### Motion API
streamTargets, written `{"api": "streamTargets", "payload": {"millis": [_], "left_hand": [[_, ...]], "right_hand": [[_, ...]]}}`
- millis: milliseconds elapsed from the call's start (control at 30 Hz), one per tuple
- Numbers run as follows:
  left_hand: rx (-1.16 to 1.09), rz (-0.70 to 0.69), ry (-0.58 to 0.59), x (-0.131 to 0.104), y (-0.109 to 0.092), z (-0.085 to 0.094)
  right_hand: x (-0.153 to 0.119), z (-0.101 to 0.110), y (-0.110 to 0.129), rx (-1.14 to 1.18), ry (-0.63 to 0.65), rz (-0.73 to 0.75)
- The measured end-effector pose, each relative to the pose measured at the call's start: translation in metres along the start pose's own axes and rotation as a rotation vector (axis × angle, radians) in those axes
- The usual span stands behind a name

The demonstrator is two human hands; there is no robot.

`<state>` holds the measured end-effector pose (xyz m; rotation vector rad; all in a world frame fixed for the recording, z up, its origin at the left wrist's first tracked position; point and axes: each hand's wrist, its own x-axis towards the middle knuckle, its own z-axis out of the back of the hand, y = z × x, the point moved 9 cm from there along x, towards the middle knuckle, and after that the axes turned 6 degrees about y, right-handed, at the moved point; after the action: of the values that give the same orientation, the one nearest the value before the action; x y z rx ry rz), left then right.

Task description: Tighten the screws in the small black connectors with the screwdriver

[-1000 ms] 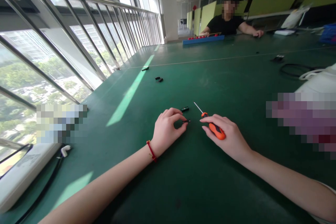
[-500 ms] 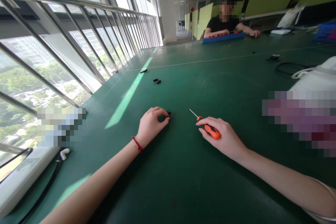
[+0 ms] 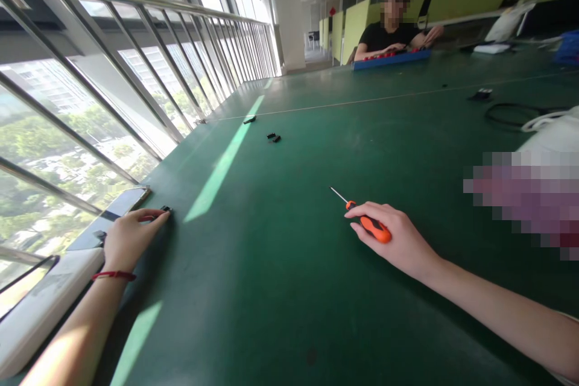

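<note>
My left hand [image 3: 131, 236], with a red band at its wrist, pinches a small black part [image 3: 166, 209] at the left side of the green table [image 3: 280, 265]. Beside that hand lies a phone-like flat object [image 3: 122, 205]. On the right, my right hand [image 3: 398, 235] rests with its fingers round the handle of an orange and black screwdriver [image 3: 375, 229], whose thin shaft points up and to the left. Small black pieces [image 3: 274, 138] lie further back on the table, and another black piece [image 3: 249, 120] is left of them.
A white power strip [image 3: 49, 313] lies along the left edge below a metal railing [image 3: 158, 9]. Across the table a person [image 3: 389, 36] sits behind a blue tray [image 3: 391, 59]. A white bag [image 3: 552, 139] and black cable [image 3: 502, 114] are at the right.
My left hand has moved left from the middle of the table to beside the flat object, with the black part in it. My right hand and the screwdriver appear almost unmoved.
</note>
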<state>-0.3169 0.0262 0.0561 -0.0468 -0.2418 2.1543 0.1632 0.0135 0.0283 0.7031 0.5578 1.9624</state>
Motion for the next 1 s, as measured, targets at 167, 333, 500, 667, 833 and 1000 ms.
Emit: {"api": "streamTargets", "payload": {"millis": [167, 333, 500, 667, 833, 1000], "left_hand": [[-0.088, -0.013, -0.054, 0.003, 0.003, 0.006], [-0.155, 0.012, -0.088, 0.006, 0.013, 0.008], [-0.190, -0.003, -0.061, 0.011, 0.019, 0.004], [-0.215, -0.016, -0.026, 0.011, 0.017, 0.004], [-0.229, -0.014, 0.013, 0.009, 0.015, 0.003], [-0.223, -0.052, 0.036, 0.014, 0.017, -0.001]], "right_hand": [[0.000, -0.001, -0.002, 0.011, 0.017, -0.015], [0.000, -0.001, -0.001, 0.012, 0.013, -0.006], [0.000, 0.000, 0.001, -0.002, 0.008, 0.009], [0.000, 0.002, 0.004, -0.021, -0.006, 0.032], [0.000, 0.000, 0.002, -0.016, 0.011, 0.026], [0.000, 0.001, 0.003, -0.015, 0.013, 0.028]]}}
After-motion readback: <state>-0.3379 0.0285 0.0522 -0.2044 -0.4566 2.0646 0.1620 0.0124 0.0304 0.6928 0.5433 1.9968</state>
